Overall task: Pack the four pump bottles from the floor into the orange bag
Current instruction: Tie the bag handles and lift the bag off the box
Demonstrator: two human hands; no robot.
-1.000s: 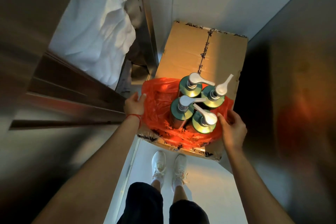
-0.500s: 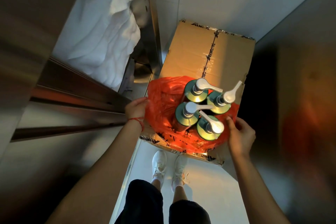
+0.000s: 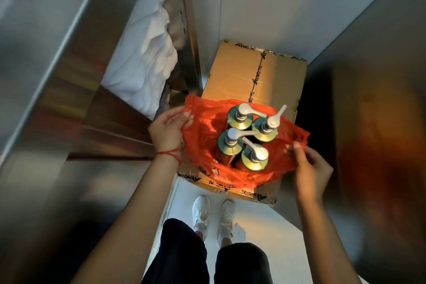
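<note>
Several green pump bottles point(image 3: 230, 145) with silver-white pump heads stand upright and close together inside the orange bag point(image 3: 202, 134), which rests on a taped cardboard box point(image 3: 235, 71). My left hand point(image 3: 168, 127) pinches the bag's left rim and lifts it a little. On the opposite side, my right hand point(image 3: 309, 168) has its fingertips on the right rim; whether it grips the plastic is unclear. The bag's mouth is spread wide around the bottles. The lower parts of the bottles are hidden by the orange plastic.
The box fills a narrow gap between a steel cabinet point(image 3: 69, 122) on the left and a dark steel panel point(image 3: 368, 122) on the right. White crumpled cloth point(image 3: 147, 62) lies on a left shelf. My feet in white shoes point(image 3: 214, 217) stand on the pale floor.
My left hand has risen with the bag's left rim, pulling it up. My right hand has shifted to the right rim and lifted slightly. The bottles have stayed in place.
</note>
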